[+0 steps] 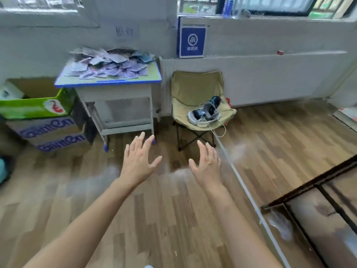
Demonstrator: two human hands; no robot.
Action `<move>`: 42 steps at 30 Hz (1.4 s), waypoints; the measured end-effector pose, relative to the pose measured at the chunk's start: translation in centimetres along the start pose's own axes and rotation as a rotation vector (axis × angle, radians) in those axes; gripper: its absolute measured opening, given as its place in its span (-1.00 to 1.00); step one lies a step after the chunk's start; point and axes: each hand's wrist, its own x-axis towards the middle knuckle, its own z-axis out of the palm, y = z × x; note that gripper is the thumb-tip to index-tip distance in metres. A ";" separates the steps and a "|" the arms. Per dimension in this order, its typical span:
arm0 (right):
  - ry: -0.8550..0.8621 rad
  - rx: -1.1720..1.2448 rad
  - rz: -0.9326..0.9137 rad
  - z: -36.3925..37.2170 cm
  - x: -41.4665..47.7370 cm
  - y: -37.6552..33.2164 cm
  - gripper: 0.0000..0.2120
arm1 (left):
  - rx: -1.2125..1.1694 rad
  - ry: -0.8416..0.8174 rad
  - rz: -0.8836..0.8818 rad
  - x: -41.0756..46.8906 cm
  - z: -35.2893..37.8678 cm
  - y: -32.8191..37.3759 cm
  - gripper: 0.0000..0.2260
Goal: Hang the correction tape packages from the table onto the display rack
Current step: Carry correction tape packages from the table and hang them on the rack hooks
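Head view: both hands empty, left hand (138, 163) and right hand (207, 165) raised with fingers spread, well short of the correction tape packages (110, 63) heaped on the table (108, 82); advisable to step closer and lift one package by its hang-hole edge.

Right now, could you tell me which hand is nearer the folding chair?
Right. The right hand is just below the chair; the left hand is further left, below the table.

Bare forearms and hands (139, 163), no sleeves
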 end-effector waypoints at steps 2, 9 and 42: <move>-0.016 0.010 -0.052 1.6 2.1 -3.4 -0.38 | 0.022 0.021 -0.044 1.5 -1.7 -3.4 -0.40; -0.070 0.013 -0.128 6.0 10.0 -10.3 -0.39 | 0.024 0.048 -0.169 7.6 -3.9 -11.3 -0.41; -0.145 0.079 -0.285 20.3 66.3 -38.2 -0.38 | 0.063 0.182 -0.299 62.0 -11.0 -40.0 -0.40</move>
